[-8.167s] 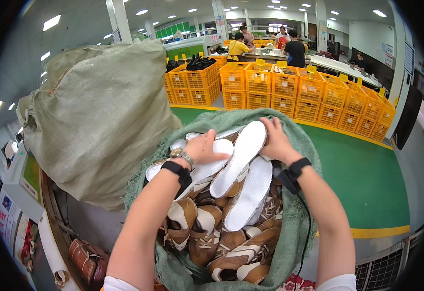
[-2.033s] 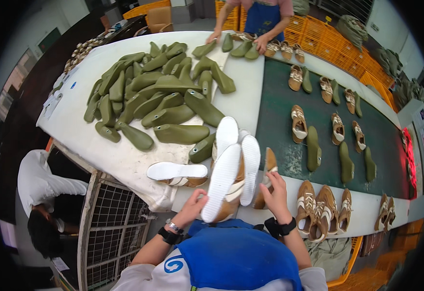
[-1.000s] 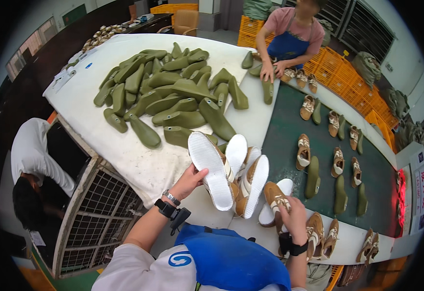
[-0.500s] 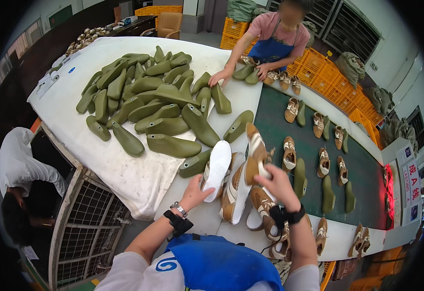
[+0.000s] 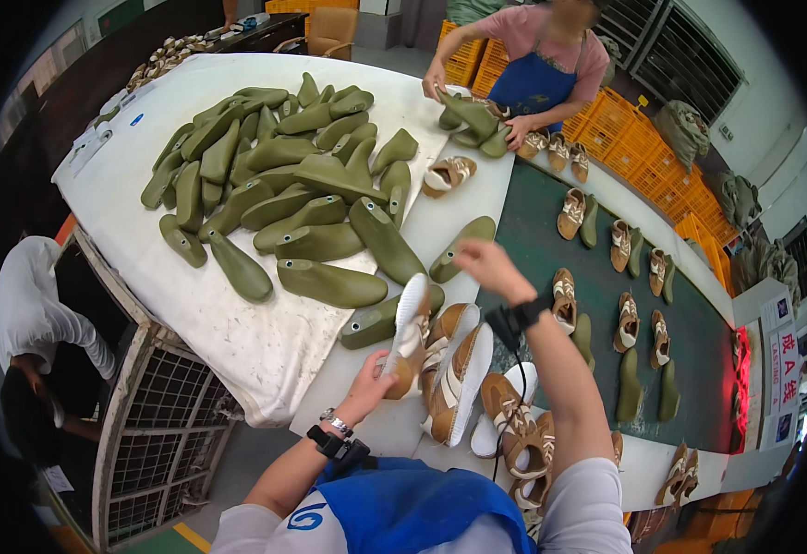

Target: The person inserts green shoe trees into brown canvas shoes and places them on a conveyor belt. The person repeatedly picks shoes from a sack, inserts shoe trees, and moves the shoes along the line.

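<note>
My left hand [image 5: 368, 388] is closed round a brown and white sneaker [image 5: 409, 343], tilted with its white sole edge facing up and left. Beside it, more brown and white sneakers [image 5: 459, 383] lie on the white table edge. My right hand [image 5: 500, 270] reaches forward over the table with no shoe in it. Its fingers point left, slightly bent, close to the toe of a green shoe last [image 5: 463, 247]. Farther off, a single sneaker [image 5: 449, 175] rests on the white surface. A large heap of green shoe lasts [image 5: 283, 175] lies to the left.
Across the table a co-worker in a blue apron [image 5: 537, 88] handles green lasts [image 5: 466, 118]. A green conveyor belt [image 5: 551, 212] on the right carries sneakers and lasts in rows. Orange crates [image 5: 625, 138] stand behind. At the left a person bends beside a wire cage [image 5: 168, 443].
My right hand has let go of a sneaker and moved forward; a sneaker now lies farther up the table. My left hand's sneaker has turned from sole-up onto its side. The co-worker has lifted a last.
</note>
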### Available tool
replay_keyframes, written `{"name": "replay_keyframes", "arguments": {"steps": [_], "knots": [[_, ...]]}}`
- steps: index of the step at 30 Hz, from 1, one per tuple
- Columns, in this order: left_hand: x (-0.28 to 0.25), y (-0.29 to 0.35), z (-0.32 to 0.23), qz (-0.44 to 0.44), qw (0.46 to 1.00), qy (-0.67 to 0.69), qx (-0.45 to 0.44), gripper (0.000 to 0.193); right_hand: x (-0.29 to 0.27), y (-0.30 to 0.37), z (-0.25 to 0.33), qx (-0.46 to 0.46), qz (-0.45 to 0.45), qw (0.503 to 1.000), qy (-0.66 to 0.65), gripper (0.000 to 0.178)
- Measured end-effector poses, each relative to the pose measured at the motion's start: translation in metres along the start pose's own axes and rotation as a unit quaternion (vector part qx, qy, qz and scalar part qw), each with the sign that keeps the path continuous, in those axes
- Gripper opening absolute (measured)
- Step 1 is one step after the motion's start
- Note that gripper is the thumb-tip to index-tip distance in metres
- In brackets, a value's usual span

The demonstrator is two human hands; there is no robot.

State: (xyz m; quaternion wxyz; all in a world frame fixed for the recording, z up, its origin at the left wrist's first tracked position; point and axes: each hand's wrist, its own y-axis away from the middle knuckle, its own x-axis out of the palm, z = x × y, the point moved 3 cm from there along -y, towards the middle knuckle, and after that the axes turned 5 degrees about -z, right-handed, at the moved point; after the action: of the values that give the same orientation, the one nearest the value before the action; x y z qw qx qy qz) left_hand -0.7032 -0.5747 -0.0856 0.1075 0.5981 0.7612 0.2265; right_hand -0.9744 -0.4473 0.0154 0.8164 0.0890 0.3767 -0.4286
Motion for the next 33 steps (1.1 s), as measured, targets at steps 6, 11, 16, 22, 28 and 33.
{"name": "replay_keyframes", "arguments": {"steps": [6, 11, 16, 22, 28, 33], "knots": [[0.004, 0.002, -0.035, 0.128, 0.897, 0.422, 0.035, 0.059, 0.038, 0.131, 0.067, 0.272, 0.322, 0.871, -0.251, 0.052], [0.016, -0.018, -0.058, 0.127, 0.913, 0.386, 0.04, 0.056, 0.045, 0.131, 0.088, 0.153, 0.167, 0.93, -0.289, 0.036], [0.018, -0.044, -0.08, 0.121, 0.902, 0.4, 0.11, 0.049, 0.042, 0.068, 0.05, 0.111, 0.056, 0.954, -0.272, 0.019], [0.043, -0.039, -0.045, 0.12, 0.977, -0.085, 0.157, 0.06, 0.007, -0.062, -0.027, 0.138, -0.012, 0.987, -0.084, 0.057], [0.073, -0.007, -0.002, 0.103, 0.907, -0.357, 0.196, 0.078, -0.038, 0.016, -0.027, 0.148, 0.011, 0.979, -0.141, 0.036], [0.075, -0.012, 0.018, 0.049, 0.918, -0.371, 0.131, 0.09, -0.046, 0.163, 0.009, 0.097, 0.129, 0.986, -0.04, 0.034]]}}
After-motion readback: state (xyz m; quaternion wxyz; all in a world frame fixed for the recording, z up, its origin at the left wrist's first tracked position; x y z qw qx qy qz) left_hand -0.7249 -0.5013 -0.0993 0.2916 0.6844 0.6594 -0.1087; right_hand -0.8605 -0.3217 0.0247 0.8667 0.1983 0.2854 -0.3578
